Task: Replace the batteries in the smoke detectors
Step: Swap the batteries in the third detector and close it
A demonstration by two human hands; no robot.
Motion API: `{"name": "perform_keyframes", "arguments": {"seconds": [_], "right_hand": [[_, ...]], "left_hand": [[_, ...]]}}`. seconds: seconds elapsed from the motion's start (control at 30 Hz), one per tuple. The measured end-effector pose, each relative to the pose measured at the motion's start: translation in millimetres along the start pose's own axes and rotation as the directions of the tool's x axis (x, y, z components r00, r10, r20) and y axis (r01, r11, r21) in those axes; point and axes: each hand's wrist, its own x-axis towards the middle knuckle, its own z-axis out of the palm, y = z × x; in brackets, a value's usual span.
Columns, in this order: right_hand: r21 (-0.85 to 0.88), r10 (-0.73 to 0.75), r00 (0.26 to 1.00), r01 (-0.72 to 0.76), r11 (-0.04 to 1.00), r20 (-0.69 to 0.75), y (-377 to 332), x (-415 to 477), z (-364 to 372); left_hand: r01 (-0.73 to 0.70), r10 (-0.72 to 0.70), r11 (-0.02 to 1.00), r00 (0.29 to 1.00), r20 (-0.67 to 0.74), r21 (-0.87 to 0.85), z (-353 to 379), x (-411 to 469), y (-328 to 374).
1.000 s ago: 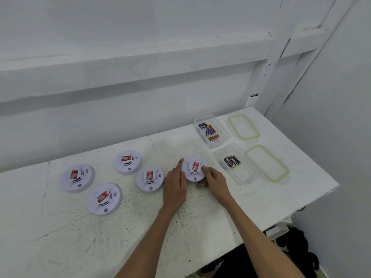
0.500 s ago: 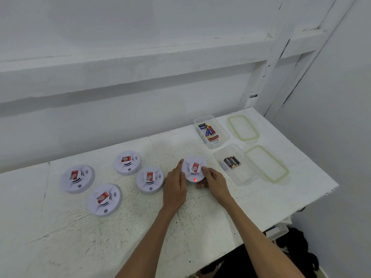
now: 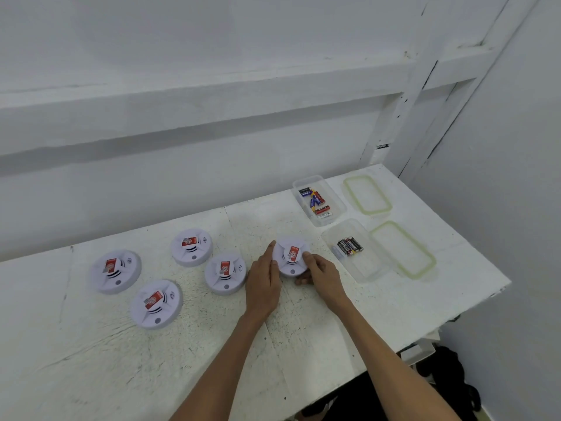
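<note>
Four other detectors (image 3: 156, 303) lie face-up at L, well apart from the work. L hand (image 3: 262, 281) has its fingers straight against the left rim of the fifth detector (image 3: 288, 253) — bracing, not clasping. That unit sits flat on the table (image 3: 303, 344), centre-right. R hand (image 3: 323, 273) grips its near-right edge, thumb on top. Prob. a twist/seat step: hold L firm as a stop, turn w/ R only, press evenly. Black batteries (image 3: 349, 247) wait in the near tub (image 3: 364, 268) — just beside, at R.
</note>
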Motion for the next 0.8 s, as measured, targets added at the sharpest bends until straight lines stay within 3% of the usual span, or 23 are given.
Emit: {"name": "perform_keyframes", "arguments": {"seconds": [0.17, 0.37, 0.67, 0.8], "right_hand": [[0.026, -0.004, 0.999, 0.005, 1.0, -0.036, -2.9, 1.9, 2.5], [0.123, -0.023, 1.0, 0.022, 0.992, 0.013, -28.9, 15.7, 20.7], [-0.046, -0.016, 0.993, 0.021, 0.999, 0.119, -57.9, 42.8, 59.4], [-0.099, -0.026, 0.992, 0.038, 0.994, 0.123, -58.4, 45.7, 66.9]], "left_hand": [[0.084, -0.077, 0.994, 0.992, 0.1, -0.066, -11.7, 9.1, 19.4], [0.119, -0.12, 0.993, 0.974, 0.194, 0.02, -62.7, 42.2, 33.1], [0.2, -0.222, 0.972, 0.953, 0.206, 0.123, -103.6, 68.3, 7.6], [0.261, -0.272, 0.962, 0.944, 0.186, 0.081, -105.3, 65.6, -1.8]]}}
